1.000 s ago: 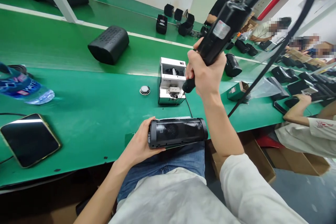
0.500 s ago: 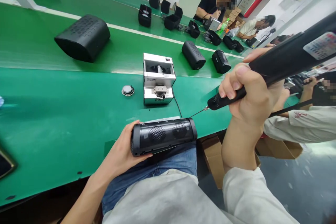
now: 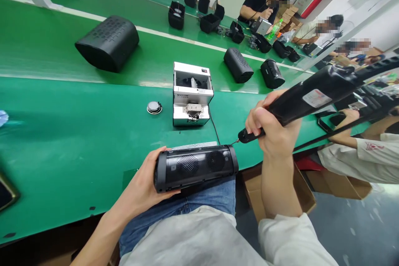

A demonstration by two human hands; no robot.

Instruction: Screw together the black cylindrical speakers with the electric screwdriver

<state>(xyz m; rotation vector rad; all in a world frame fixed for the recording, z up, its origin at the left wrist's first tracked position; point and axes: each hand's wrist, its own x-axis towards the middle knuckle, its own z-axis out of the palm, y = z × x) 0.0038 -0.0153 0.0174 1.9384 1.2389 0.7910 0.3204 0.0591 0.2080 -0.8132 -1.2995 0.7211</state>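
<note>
My left hand point(image 3: 149, 183) is wrapped round the left end of a black speaker point(image 3: 196, 167) that lies lengthwise over the table's near edge, its two round grilles facing up. In my right hand point(image 3: 274, 126) is a black electric screwdriver point(image 3: 299, 99), held tilted with its thin bit pointing down and left. The bit's tip is by the speaker's top right corner; whether it touches a screw I cannot tell. Just beyond the speaker stands a white screw feeder point(image 3: 191, 96), with a small round speaker driver point(image 3: 154, 107) to its left.
Black speaker housings point(image 3: 107, 43) stand on the green belt point(image 3: 149, 56) behind the table. Co-workers point(image 3: 258, 2) sit along the far side, and another person's sleeve point(image 3: 352, 156) is at my right. A cardboard box point(image 3: 299, 187) stands below the table edge.
My right hand and the screwdriver have moved left and down in view, bringing the bit against or near the speaker's upper right corner. My left hand keeps its hold. The view has shifted slightly.
</note>
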